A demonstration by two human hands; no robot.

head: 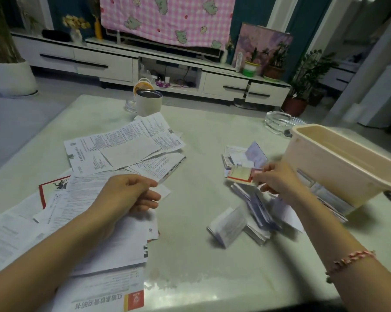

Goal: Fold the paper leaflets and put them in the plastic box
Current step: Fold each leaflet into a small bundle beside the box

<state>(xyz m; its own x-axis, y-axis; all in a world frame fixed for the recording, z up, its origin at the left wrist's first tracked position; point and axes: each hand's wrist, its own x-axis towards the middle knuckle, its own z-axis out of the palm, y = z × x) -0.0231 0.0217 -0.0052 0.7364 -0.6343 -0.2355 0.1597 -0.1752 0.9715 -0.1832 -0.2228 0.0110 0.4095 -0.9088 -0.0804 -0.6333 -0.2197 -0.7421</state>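
Living-room setting: a low white cabinet runs along the far wall, with a pink checked cloth hanging above it and potted plants at its right end. In front lies a pale, glossy bench that carries all the working material.

Left third: unfolded leaflets lie flat and overlapping, spread from the near left corner toward the middle of the bench; one near sheet has a red panel. The left hand hangs palm-down over these sheets, fingers loosely curled. Whether its fingertips pinch a sheet edge cannot be told.

Centre, far edge: a white mug stands upright just beyond the flat sheets.

Right of centre: a loose heap of folded leaflets rests on the bench, some standing half open and blurred. Above the heap, the right hand pinches a small folded leaflet with a red border between thumb and fingers, just beside the box. A pink beaded bracelet circles the right forearm.

Right third: the beige plastic box sits open-topped on the bench. Printed paper shows at its lower near side; whether that paper is inside or beneath it cannot be told. A clear glass ashtray lies just behind the box.
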